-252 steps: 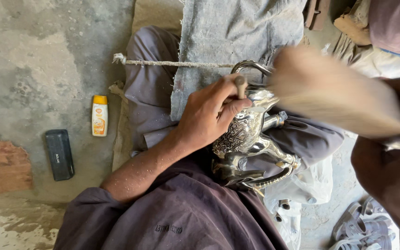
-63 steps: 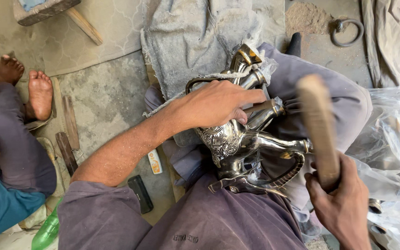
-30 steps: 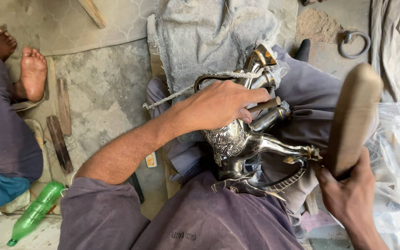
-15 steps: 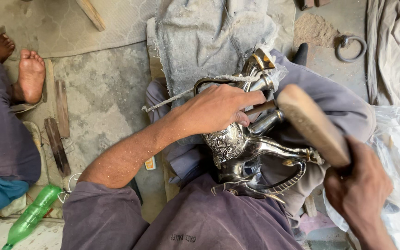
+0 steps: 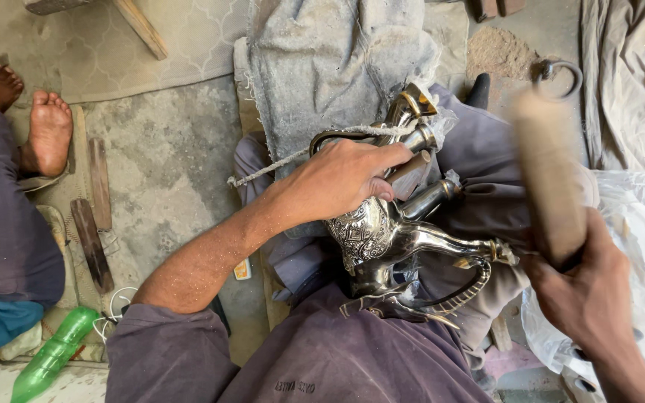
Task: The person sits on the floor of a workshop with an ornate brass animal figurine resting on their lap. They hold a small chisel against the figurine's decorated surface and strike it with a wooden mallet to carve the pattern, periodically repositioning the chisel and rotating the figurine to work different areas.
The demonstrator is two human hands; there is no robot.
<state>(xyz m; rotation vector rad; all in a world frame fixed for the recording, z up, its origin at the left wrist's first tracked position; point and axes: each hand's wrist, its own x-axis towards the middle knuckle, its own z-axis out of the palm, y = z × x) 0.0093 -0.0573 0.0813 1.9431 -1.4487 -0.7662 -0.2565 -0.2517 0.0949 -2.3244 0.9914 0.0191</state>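
Left hand (image 5: pixel 345 179) steadies metal jug (image 5: pixel 382 239), right hand (image 5: pixel 587 291) grips mallet (image 5: pixel 550 179)

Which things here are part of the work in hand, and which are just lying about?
In hand:
left hand gripping a short punch
ornate silver metal vessel on the lap
right hand raising a wooden mallet
grey cloth under the work

Lying about:
green plastic bottle
wooden sticks
metal ring
clear plastic sheet
another person's bare feet
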